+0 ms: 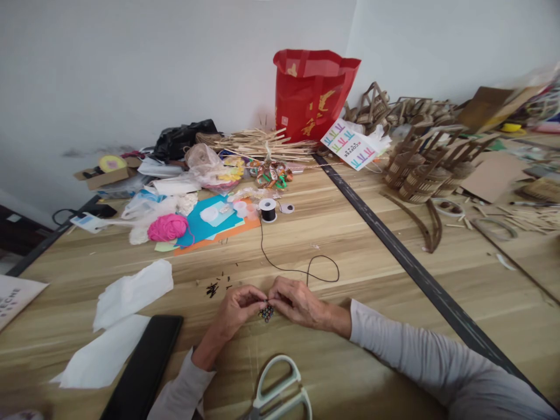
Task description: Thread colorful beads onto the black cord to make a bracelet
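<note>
Landmark: bead cluster (266,313), small multicolour bunch on the wood table (350,373), low centre of view.
Scissors (280,394): nearest thing, white/grey handles, just below the cluster at the bottom edge; blades cut off by frame.
Black case (144,367): flat, dark, well left & below the cluster, running off the near edge.
White sheets (131,294): two crumpled pieces left of the cluster, one touching the case's top corner.
Left hand (238,309): fingers curled in, tips pinched together at the cluster's left side; closed grip on the beads/cord end, exact hold too small to tell.
Right hand (297,303): fingers bent, pinched onto the cluster from the right; tips met the left hand's over it. Grey sleeve (437,361) ran off to the lower right.
Cluster look: tight knot of tiny round beads, dark w/ red, green, yellow specks; hung just under the fingertips, at or just above the table.
Loose bits (213,288): dark specks scattered just up-left of the cluster.
Cord (306,271): thin black line, looped right behind the hands, then ran up to the spool (268,210).
Open room: bare wood right of the cluster up to the black strip (394,245); also between cluster & spool.
Far: pink yarn ball (167,227) & blue paper (205,224) up-left; red bag (312,96) against the wall, straight beyond.
</note>
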`<state>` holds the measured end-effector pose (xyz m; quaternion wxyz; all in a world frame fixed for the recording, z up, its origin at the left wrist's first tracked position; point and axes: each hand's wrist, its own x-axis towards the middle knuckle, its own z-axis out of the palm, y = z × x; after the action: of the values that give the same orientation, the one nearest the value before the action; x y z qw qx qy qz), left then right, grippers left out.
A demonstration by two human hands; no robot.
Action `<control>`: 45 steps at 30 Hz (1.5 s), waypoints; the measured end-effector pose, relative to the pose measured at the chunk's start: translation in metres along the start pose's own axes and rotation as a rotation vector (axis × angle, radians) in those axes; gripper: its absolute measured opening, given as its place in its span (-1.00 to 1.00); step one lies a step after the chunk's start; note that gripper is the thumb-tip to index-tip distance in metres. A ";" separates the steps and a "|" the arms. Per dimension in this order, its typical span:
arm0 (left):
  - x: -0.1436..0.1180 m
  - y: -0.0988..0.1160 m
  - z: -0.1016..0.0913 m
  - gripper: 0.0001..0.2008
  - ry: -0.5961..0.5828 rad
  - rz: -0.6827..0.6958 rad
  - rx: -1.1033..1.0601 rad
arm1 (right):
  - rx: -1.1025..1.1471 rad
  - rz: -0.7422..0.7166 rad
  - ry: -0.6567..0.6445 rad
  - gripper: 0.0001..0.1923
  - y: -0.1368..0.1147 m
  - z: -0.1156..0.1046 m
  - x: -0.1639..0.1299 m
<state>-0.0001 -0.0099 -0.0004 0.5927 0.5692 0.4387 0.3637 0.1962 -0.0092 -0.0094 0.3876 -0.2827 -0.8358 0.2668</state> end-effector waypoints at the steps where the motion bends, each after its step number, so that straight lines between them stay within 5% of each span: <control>1: 0.000 0.000 0.000 -0.79 0.003 0.000 -0.006 | 0.001 0.000 0.000 -0.88 0.000 0.000 0.000; 45: -0.001 -0.001 -0.001 -0.88 0.036 0.028 -0.029 | 0.070 -0.005 0.010 -0.87 0.004 0.000 -0.002</control>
<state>-0.0017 -0.0103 -0.0012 0.5876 0.5601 0.4359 0.3885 0.1980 -0.0081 -0.0131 0.4020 -0.2685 -0.8247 0.2935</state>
